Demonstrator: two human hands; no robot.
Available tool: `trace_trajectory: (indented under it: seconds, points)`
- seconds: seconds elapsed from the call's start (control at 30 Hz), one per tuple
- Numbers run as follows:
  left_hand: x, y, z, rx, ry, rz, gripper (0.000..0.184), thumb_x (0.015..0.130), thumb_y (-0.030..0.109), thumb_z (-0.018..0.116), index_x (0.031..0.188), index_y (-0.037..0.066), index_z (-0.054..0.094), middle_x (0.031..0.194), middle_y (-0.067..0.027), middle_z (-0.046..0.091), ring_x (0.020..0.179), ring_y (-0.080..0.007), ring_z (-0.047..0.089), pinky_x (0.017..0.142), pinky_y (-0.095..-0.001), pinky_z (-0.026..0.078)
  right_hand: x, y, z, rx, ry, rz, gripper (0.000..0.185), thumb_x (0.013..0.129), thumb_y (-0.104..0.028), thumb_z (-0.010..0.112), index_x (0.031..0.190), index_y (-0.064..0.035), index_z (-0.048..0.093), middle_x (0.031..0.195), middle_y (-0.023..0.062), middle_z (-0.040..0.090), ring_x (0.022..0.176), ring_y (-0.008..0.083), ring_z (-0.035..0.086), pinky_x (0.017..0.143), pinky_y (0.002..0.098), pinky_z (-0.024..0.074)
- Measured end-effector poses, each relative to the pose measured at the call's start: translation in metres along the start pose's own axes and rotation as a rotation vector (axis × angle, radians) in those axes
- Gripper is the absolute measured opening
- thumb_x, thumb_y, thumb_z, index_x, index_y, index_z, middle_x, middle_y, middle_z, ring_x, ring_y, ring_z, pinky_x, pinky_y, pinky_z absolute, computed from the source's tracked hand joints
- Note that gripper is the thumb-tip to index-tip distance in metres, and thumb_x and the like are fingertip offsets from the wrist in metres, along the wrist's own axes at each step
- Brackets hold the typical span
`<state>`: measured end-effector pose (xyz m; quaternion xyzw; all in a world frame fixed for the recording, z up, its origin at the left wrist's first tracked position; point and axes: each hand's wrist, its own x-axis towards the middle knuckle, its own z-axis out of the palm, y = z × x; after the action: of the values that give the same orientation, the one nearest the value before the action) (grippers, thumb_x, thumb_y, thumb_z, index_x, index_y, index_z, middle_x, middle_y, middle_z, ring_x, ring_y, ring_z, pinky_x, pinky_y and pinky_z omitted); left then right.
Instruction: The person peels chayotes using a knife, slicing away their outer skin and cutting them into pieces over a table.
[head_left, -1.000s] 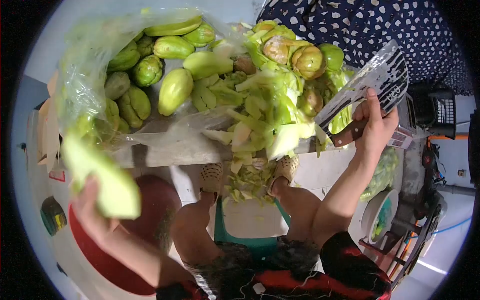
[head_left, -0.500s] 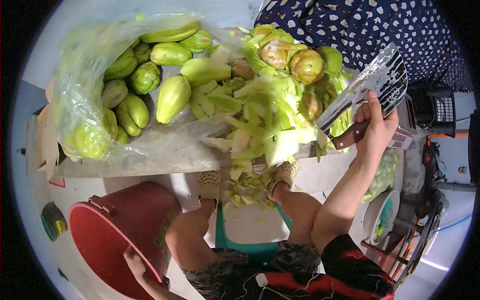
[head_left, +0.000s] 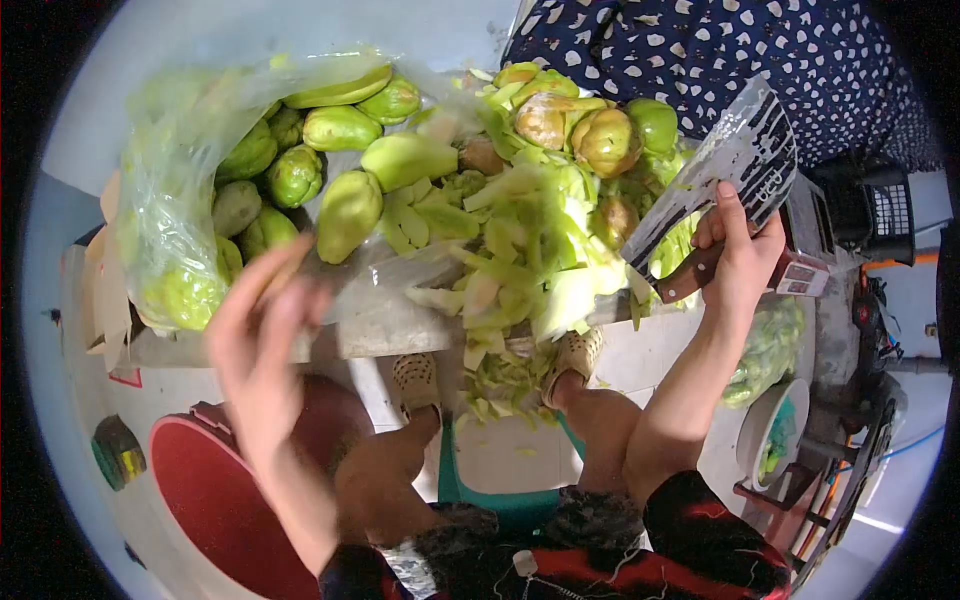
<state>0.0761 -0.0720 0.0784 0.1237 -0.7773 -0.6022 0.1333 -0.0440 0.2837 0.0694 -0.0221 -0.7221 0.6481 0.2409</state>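
My right hand (head_left: 742,235) grips a broad-bladed knife (head_left: 735,155) by its brown handle, the blade tilted up and marked with dark stripes. Blurred by motion, my left hand (head_left: 262,325) is in front of the clear plastic bag (head_left: 165,200), fingers apart and nothing visible in them. Green chayotes (head_left: 294,176) lie in and at the mouth of this bag; one pale chayote (head_left: 349,216) rests just beyond my left fingertips. Green peelings (head_left: 560,250) are heaped in the middle of the table, with browned chayotes (head_left: 606,140) on top.
A red bucket (head_left: 205,500) stands on the floor below my left arm. Fallen peelings (head_left: 505,385) lie between my feet. At right are a filled plastic bag (head_left: 770,350), a white basin (head_left: 757,435) and a black crate (head_left: 885,215). A person in dotted cloth (head_left: 690,60) is across the table.
My left hand has risen from the red bucket to the table's edge near the bagged chayotes. My right hand still holds the knife, moved slightly left.
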Motion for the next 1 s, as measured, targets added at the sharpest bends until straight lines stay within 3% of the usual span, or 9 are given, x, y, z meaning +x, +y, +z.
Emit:
trace_trajectory:
  seconds: [0.07,0.13,0.4,0.57,0.77,0.87,0.9,0.93,1.0]
  points:
    - [0.060,-0.026,0.046,0.357,-0.096,0.354,0.044,0.083,-0.001,0.063,0.126,0.006,0.059,0.105,-0.0100,0.065,0.096,-0.0206,0.059,0.086,-0.0318,0.048,0.001,0.001,-0.002,0.025,-0.014,-0.010,0.019,0.087,-0.015,0.072,0.086,-0.0042,0.056,0.063,0.0019,0.057,0.047,0.0096,0.051,0.044,0.0246,0.0416]
    - [0.113,-0.050,0.077,0.787,-0.204,0.451,0.062,0.073,-0.004,0.068,0.131,0.010,0.054,0.125,-0.0133,0.058,0.115,-0.0295,0.053,0.095,-0.0393,0.046,0.000,0.001,-0.004,0.024,-0.060,0.018,0.019,0.087,-0.015,0.072,0.084,-0.0043,0.056,0.060,0.0016,0.056,0.046,0.0099,0.051,0.044,0.0244,0.0413]
    - [0.179,-0.089,0.118,1.204,-0.571,0.170,0.086,0.063,-0.001,0.074,0.139,0.022,0.044,0.139,-0.0105,0.046,0.131,-0.0454,0.035,0.106,-0.0439,0.042,0.003,0.002,-0.011,-0.104,-0.067,0.043,0.020,0.087,-0.015,0.072,0.080,-0.0049,0.056,0.056,0.0006,0.055,0.046,0.0077,0.050,0.044,0.0225,0.0368]
    - [0.195,-0.097,0.113,1.206,-0.652,0.232,0.092,0.060,0.006,0.080,0.142,0.021,0.040,0.146,-0.0120,0.040,0.133,-0.0390,0.038,0.107,-0.0434,0.041,-0.001,-0.003,-0.009,-0.072,-0.077,0.048,0.016,0.086,-0.014,0.072,0.085,-0.0041,0.059,0.061,-0.0014,0.056,0.047,0.0071,0.050,0.044,0.0226,0.0383]
    - [0.194,-0.085,0.116,0.841,-0.630,0.040,0.076,0.069,0.020,0.074,0.139,0.015,0.045,0.133,-0.0176,0.054,0.128,-0.0348,0.048,0.105,-0.0403,0.042,-0.004,-0.005,-0.009,-0.095,-0.121,0.091,0.016,0.086,-0.014,0.072,0.086,-0.0037,0.060,0.063,-0.0010,0.058,0.047,0.0068,0.050,0.044,0.0225,0.0394]
    - [0.195,-0.077,0.104,0.228,-0.505,-0.328,0.061,0.078,0.025,0.061,0.135,0.006,0.048,0.109,-0.0139,0.064,0.096,-0.0273,0.065,0.075,-0.0401,0.050,-0.006,-0.004,-0.002,-0.077,-0.173,0.119,0.015,0.087,-0.013,0.071,0.087,-0.0027,0.060,0.062,-0.0015,0.057,0.047,0.0062,0.049,0.044,0.0221,0.0391]
    - [0.199,-0.091,0.101,0.035,-0.559,-0.309,0.055,0.081,0.029,0.056,0.130,0.007,0.050,0.107,-0.0131,0.063,0.085,-0.0256,0.065,0.057,-0.0319,0.047,-0.009,-0.006,0.001,-0.048,-0.246,0.188,0.014,0.088,-0.012,0.070,0.088,-0.0024,0.060,0.062,-0.0018,0.057,0.046,0.0058,0.049,0.043,0.0220,0.0387]
    - [0.191,-0.088,0.105,0.040,-0.553,-0.309,0.055,0.081,0.029,0.056,0.130,0.007,0.050,0.107,-0.0131,0.063,0.085,-0.0256,0.065,0.057,-0.0319,0.047,-0.011,-0.008,0.005,-0.018,-0.319,0.255,0.014,0.088,-0.012,0.069,0.089,-0.0021,0.059,0.062,-0.0021,0.057,0.046,0.0054,0.049,0.043,0.0220,0.0383]
    - [0.165,-0.080,0.122,-0.589,-0.484,-0.527,0.052,0.083,0.031,0.055,0.128,0.007,0.050,0.107,-0.0137,0.062,0.085,-0.0289,0.064,0.051,-0.0302,0.044,-0.017,-0.006,0.016,-0.094,-0.422,0.210,0.008,0.090,-0.007,0.065,0.090,-0.0031,0.059,0.061,-0.0025,0.056,0.044,0.0049,0.048,0.040,0.0221,0.0353]
